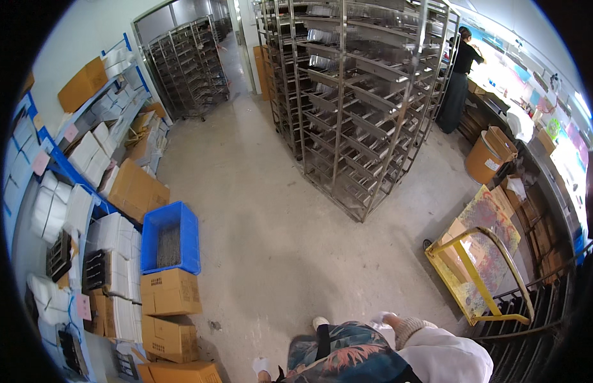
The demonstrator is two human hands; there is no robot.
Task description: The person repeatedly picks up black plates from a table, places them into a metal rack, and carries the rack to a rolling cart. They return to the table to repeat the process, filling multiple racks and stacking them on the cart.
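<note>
At the bottom edge, my left hand (pixel 261 366) is partly cut off and looks covered in white at the fingers. It hangs beside my dark patterned apron (pixel 354 352), near the cardboard boxes on the left. My right hand (pixel 385 318) shows below a beige knitted cuff (pixel 413 329), close to the apron's right side. White material covers this hand too, and its fingers are too small to make out. Neither hand visibly grips anything. A white shoe (pixel 320 322) stands on the concrete floor before me.
Tall metal rack trolleys (pixel 342 119) stand ahead; another rack (pixel 186 67) is by the doorway. To the left are blue-framed shelves (pixel 66 165), a blue plastic bin (pixel 181 239) and cardboard boxes (pixel 174 292). A yellow platform cart (pixel 452 273) stands right. A person (pixel 458 79) works at a lit bench.
</note>
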